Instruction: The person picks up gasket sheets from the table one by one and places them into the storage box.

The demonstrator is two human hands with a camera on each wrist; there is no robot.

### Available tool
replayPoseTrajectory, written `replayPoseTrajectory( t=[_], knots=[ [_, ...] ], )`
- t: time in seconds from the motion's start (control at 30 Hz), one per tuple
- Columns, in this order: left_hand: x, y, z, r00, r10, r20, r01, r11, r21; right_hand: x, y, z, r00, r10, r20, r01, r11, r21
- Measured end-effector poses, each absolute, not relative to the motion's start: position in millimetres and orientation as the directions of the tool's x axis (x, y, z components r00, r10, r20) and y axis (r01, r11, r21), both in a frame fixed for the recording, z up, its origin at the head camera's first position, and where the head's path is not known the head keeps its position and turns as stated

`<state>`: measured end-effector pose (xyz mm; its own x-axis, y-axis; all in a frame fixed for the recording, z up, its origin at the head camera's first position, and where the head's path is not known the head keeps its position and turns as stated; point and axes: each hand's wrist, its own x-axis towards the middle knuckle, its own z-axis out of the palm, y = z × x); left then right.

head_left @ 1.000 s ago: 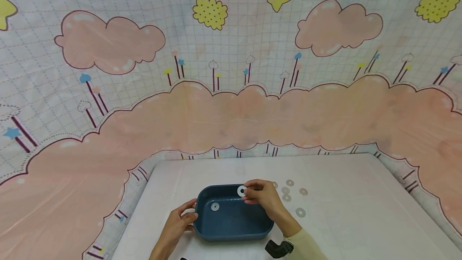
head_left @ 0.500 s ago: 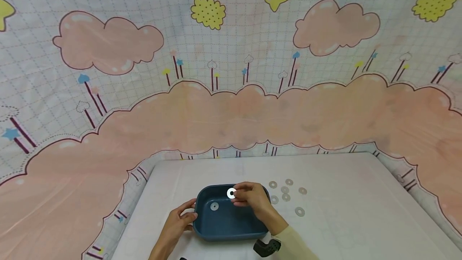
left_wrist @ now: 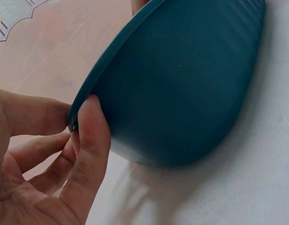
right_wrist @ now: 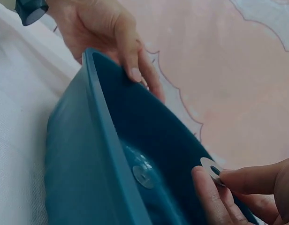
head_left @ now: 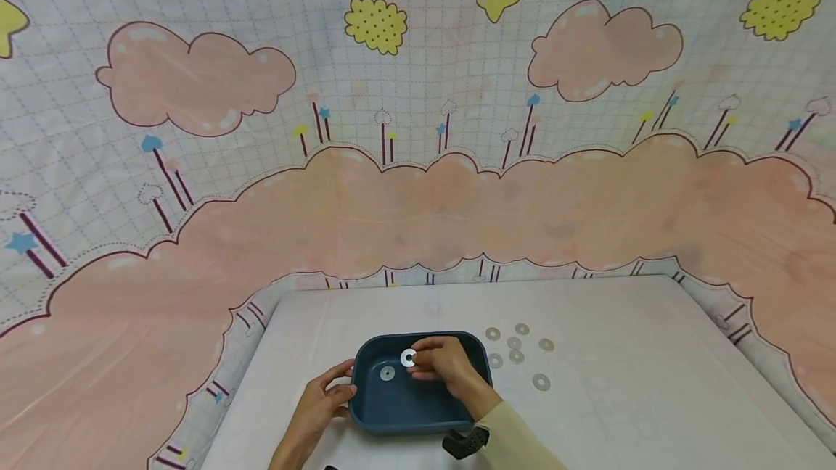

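Observation:
A dark blue plastic basin (head_left: 418,419) stands on the white table. My left hand (head_left: 318,399) grips its left rim; the left wrist view shows digits (left_wrist: 92,136) on the outer wall and at the rim. Over the inside of the basin, my right hand (head_left: 447,367) pinches a flat metal washer (head_left: 408,358) between thumb and fingers. The right wrist view shows this washer (right_wrist: 211,169) tilted at the fingertips, its hole visible. Another washer (head_left: 387,373) lies on the basin's floor, left of the held one.
Several loose washers (head_left: 514,343) lie on the table to the right of the basin. A black device (head_left: 466,442) is strapped at my right wrist, close to the basin's front rim. A patterned cloth (head_left: 418,216) hangs behind the table (head_left: 627,376).
My right hand has moved left and slightly nearer with the pinched washer, from above the back right rim to over the middle of the basin. The left hand keeps its place.

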<state>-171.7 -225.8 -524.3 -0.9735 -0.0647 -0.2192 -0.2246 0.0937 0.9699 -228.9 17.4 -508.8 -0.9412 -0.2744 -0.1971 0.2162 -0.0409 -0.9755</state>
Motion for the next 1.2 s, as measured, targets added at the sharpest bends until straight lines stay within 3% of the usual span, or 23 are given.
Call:
replayPoseTrajectory(
  t=[0.33,0.73,1.2],
  knots=[
    [-172.7,-225.5,-526.0,-0.971,-0.073,-0.226,-0.232,0.091,0.968,-232.9,8.9,-520.6,-0.938,-0.240,-0.251,0.263,-0.020,-0.964],
    [-174.0,-225.6,-526.4,-0.973,-0.069,-0.222,-0.227,0.082,0.970,-233.3,1.7,-524.7,-0.930,-0.188,-0.316,0.302,0.101,-0.948],
    [-173.1,-225.6,-525.6,-0.971,-0.069,-0.228,-0.233,0.079,0.969,-229.1,-1.2,-523.8,-0.943,-0.173,-0.283,0.245,0.211,-0.946]
  ],
)
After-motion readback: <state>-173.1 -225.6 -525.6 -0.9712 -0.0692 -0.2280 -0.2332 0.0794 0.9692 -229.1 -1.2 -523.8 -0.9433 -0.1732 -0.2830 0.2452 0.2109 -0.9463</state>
